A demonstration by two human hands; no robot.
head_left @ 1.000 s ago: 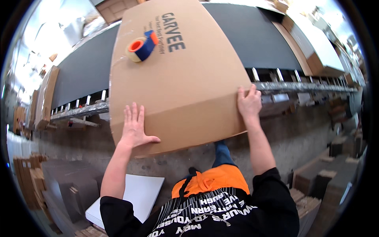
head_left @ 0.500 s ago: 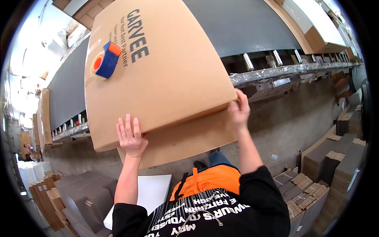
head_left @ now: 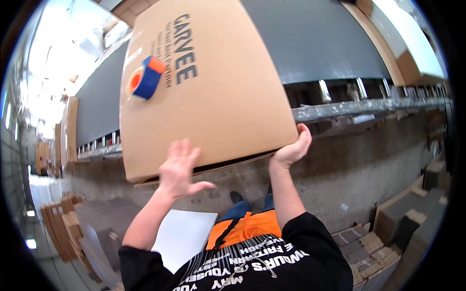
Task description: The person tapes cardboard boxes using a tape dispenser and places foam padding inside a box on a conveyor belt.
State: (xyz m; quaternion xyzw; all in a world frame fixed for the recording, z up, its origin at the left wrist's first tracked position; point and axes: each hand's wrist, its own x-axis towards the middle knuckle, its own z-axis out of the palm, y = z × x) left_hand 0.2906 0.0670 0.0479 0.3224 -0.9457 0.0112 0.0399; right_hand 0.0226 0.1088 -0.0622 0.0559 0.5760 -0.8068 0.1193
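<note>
Head view shows the left hand (head_left: 178, 172) with fingers spread and loose at the near edge of the cardboard box (head_left: 228, 106); contact cannot be told. The right hand (head_left: 291, 149) cups the box's near right corner, though whether it grasps cannot be told. Atop the box's left side lies a blue-and-orange tape dispenser (head_left: 149, 83); the box lies across a dark conveyor (head_left: 315, 43), its near end overhanging.
</note>
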